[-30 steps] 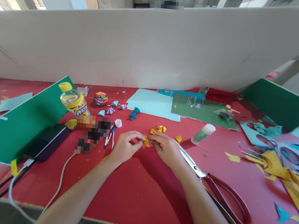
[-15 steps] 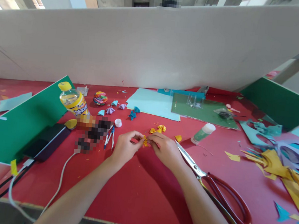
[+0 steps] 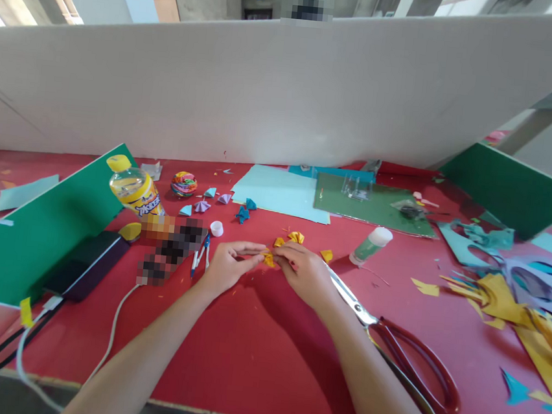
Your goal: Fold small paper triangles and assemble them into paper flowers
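My left hand [image 3: 227,265] and my right hand [image 3: 301,272] meet over the red table [image 3: 252,348], both pinching one small folded yellow paper piece [image 3: 268,259] between their fingertips. Just beyond my hands lie two more folded yellow pieces [image 3: 292,238] and a yellow scrap [image 3: 326,255]. Large red-handled scissors [image 3: 403,356] lie along my right forearm, blades pointing toward my right hand.
A glue stick [image 3: 370,245] lies right of my hands. A yellow-capped bottle [image 3: 134,190], a compass [image 3: 202,255], a white cap [image 3: 216,228], small folded blue and purple pieces [image 3: 222,203], a phone [image 3: 85,263] with cable, green dividers [image 3: 34,229], paper sheets [image 3: 282,192] and cut scraps [image 3: 506,301] surround them.
My hands have stayed together on the yellow piece, with only small finger movements; the left fingers now stretch flatter along it. The view shifted slightly.
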### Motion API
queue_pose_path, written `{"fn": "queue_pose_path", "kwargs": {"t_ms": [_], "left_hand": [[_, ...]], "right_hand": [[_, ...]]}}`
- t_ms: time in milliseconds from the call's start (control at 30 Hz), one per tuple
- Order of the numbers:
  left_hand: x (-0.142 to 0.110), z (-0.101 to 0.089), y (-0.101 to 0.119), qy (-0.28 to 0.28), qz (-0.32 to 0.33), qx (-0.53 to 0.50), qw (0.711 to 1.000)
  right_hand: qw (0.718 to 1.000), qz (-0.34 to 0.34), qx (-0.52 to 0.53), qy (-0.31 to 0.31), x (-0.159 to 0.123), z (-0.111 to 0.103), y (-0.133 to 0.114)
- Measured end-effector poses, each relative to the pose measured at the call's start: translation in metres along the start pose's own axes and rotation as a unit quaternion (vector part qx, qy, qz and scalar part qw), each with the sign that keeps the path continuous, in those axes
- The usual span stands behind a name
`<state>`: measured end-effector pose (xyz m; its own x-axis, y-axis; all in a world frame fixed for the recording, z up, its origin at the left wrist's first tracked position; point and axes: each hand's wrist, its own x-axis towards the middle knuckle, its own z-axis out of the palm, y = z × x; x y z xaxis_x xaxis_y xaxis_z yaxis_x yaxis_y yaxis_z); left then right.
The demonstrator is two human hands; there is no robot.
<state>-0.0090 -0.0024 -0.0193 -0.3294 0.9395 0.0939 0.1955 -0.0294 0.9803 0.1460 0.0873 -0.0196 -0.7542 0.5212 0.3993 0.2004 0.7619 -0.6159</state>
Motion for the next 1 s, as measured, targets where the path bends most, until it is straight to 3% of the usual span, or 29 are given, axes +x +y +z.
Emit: {"fn": "queue_pose_path", "kwargs": {"t_ms": [267,433,633,1000], "left_hand": [[0.0018,0.0027,-0.0012,0.048,-0.004,0.015,0.999],[0.0016,0.0032,-0.0011,0.049,-0.003,0.017,0.999],[0.0029,0.0028,-0.0042,0.007,0.005,0.004,1.0],[0.0045,0.0008,-0.0071,0.046,-0.002,-0.004,0.999]], "right_hand": [[1.0,0.0,-0.004,-0.021,0.0001,-0.0008,-0.0053],[1.0,0.004,0.0,-0.019,-0.0001,-0.0013,-0.0045],[0.999,0.003,0.027,0.019,0.0,0.002,0.0008],[1.0,0.018,0.019,0.013,0.0008,0.0019,0.0]]}}
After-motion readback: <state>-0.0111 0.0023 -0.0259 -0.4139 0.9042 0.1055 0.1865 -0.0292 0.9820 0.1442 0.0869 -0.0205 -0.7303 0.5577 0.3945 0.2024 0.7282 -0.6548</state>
